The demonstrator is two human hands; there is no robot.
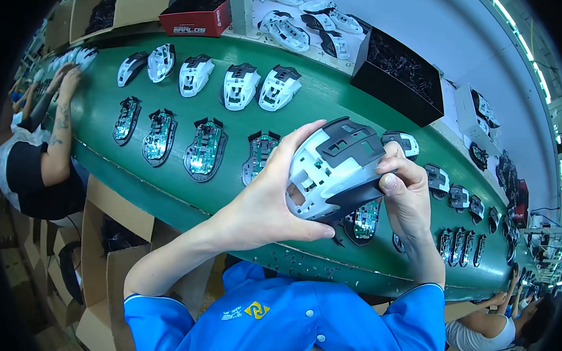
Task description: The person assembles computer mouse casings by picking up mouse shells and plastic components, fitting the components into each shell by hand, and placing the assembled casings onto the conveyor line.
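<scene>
A white and dark grey computer mouse shell (pixel 340 166) is held up over the green bench, tilted, with cut-outs in its upper face. My left hand (pixel 260 198) wraps round its left end, thumb along the near edge. At the other end, my right hand (pixel 410 192) pinches the shell's rim between thumb and bent fingers. Below the shell lies a mouse base with a green circuit board (pixel 363 224), partly covered by it. Another base (pixel 258 156) sits just behind my left wrist, partly hidden.
More circuit-board bases (pixel 205 150) and white mouse shells (pixel 240 87) stand in rows on the green bench (pixel 164 96). A black box of small dark parts (pixel 397 76) is at the back. Open cardboard boxes (pixel 116 214) are at left. Co-workers sit at both sides.
</scene>
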